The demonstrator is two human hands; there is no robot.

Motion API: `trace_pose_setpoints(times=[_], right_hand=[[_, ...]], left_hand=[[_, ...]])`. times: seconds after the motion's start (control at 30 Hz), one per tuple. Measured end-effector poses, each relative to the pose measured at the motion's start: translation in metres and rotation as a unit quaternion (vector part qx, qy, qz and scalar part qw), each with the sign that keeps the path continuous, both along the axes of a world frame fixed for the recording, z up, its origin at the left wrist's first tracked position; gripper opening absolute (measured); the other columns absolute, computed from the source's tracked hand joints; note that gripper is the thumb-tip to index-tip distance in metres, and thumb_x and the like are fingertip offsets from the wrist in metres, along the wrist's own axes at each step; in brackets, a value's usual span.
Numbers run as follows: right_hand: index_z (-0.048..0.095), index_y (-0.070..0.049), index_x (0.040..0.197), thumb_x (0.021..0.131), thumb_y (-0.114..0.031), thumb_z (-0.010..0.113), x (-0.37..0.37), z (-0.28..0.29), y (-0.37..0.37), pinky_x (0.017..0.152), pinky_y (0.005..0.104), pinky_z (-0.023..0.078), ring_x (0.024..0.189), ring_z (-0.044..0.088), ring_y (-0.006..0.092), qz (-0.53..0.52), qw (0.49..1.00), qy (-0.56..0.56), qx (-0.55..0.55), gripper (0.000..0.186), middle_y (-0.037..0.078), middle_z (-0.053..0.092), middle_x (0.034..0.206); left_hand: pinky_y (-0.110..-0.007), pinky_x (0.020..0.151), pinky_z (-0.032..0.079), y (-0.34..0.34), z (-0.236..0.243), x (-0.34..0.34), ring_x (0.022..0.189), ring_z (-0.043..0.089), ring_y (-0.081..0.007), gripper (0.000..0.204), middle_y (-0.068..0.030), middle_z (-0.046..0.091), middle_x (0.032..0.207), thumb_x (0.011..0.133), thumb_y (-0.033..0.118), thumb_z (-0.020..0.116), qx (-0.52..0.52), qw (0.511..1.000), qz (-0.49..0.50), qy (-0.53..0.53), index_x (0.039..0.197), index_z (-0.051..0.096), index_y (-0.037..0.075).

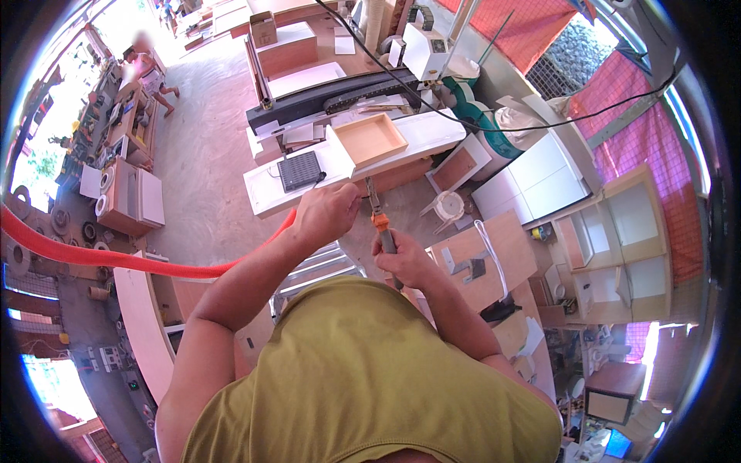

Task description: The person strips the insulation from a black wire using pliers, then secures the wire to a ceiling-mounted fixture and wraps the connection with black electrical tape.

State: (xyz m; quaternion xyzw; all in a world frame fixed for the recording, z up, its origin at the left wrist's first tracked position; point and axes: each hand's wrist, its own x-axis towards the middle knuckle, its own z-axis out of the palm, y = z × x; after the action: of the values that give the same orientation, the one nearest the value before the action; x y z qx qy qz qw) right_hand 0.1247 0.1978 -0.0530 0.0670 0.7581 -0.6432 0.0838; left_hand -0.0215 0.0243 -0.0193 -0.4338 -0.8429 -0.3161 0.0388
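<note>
In front of your olive shirt [370, 363], your right hand [405, 261] clamps its fingers around an orange-and-grey hand tool [380, 222]; whether your left hand [328, 212] grips anything is indiscernible; work appears underway, completion unclear.

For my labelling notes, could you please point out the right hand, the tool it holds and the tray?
Right hand [405, 261]: head view, middle of the hand.
Tool [380, 221]: head view, its orange part.
Tray [372, 140]: head view, its bare inner floor.

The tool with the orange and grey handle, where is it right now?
In the head view, the tool is near the middle, gripped in the right hand, its upper end just to the right of the left hand.
</note>
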Motion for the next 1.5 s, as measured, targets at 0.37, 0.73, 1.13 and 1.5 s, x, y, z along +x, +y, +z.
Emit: trace_pose_setpoints(times=[0.37,0.73,1.13,1.5], right_hand=[[0.066,-0.003,0.105,0.087,-0.012,0.073,-0.010,0.025,0.006,0.077,0.0233,0.042,0.081,0.051,0.0053,-0.057,0.992,0.028,-0.108,0.021,-0.006,0.059,0.088],[0.066,-0.002,0.106,0.083,-0.009,0.073,-0.019,0.048,-0.012,0.073,0.0213,0.040,0.077,0.050,0.0049,-0.055,0.978,0.022,-0.200,0.024,-0.006,0.055,0.084],[0.067,-0.004,0.104,0.083,-0.015,0.074,-0.027,0.037,-0.051,0.069,0.0279,0.047,0.080,0.058,0.0127,-0.240,0.875,-0.020,-0.420,0.025,0.002,0.062,0.093],[0.062,-0.006,0.092,0.079,-0.009,0.067,-0.030,0.021,0.006,0.081,0.0337,0.053,0.100,0.060,0.0172,-0.059,0.973,0.024,-0.220,0.015,0.009,0.061,0.121]], left_hand=[[-0.044,0.066,0.054,-0.006,0.028,-0.001,0.073,0.069,-0.0383,0.033,-0.0180,0.068,0.077,0.080,0.026,0.081,-0.005,0.994,0.036,-0.105,0.091,0.064,0.001],[-0.043,0.054,0.048,-0.005,0.013,-0.001,0.054,0.058,-0.0323,0.041,-0.0195,0.060,0.063,0.077,0.030,0.086,0.068,0.984,0.102,-0.130,0.071,0.058,0.001],[-0.032,0.049,0.039,0.014,-0.012,-0.007,0.061,0.039,-0.0074,0.039,-0.0039,0.047,0.057,0.078,0.020,0.089,0.146,0.955,0.154,-0.207,0.070,0.056,-0.001],[-0.033,0.068,0.051,-0.006,0.011,-0.011,0.071,0.060,-0.0157,0.022,-0.0106,0.064,0.077,0.100,0.016,0.061,0.148,0.934,0.010,-0.326,0.095,0.065,-0.005]])
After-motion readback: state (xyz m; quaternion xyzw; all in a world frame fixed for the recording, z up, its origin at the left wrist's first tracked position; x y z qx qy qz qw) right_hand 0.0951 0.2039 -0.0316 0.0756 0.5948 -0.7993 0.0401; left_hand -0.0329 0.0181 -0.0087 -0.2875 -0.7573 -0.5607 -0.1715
